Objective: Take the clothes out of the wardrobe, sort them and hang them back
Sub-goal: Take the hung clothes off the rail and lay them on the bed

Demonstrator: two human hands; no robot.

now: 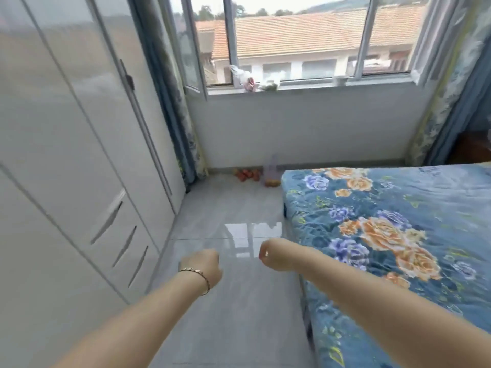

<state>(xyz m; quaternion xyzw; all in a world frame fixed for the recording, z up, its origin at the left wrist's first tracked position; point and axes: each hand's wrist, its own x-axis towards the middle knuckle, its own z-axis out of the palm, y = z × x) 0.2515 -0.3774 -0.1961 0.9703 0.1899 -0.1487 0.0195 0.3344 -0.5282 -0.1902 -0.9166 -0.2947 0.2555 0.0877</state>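
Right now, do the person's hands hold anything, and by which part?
Nothing is held. The left hand, with a thin gold bracelet at the wrist, and the right hand are both curled and empty above the glossy grey floor.

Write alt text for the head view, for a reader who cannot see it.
A person's left hand and right hand reach forward over a grey tiled floor, fingers curled, holding nothing. A white wardrobe stands shut on the left, a bed with a blue floral cover on the right, a window ahead.
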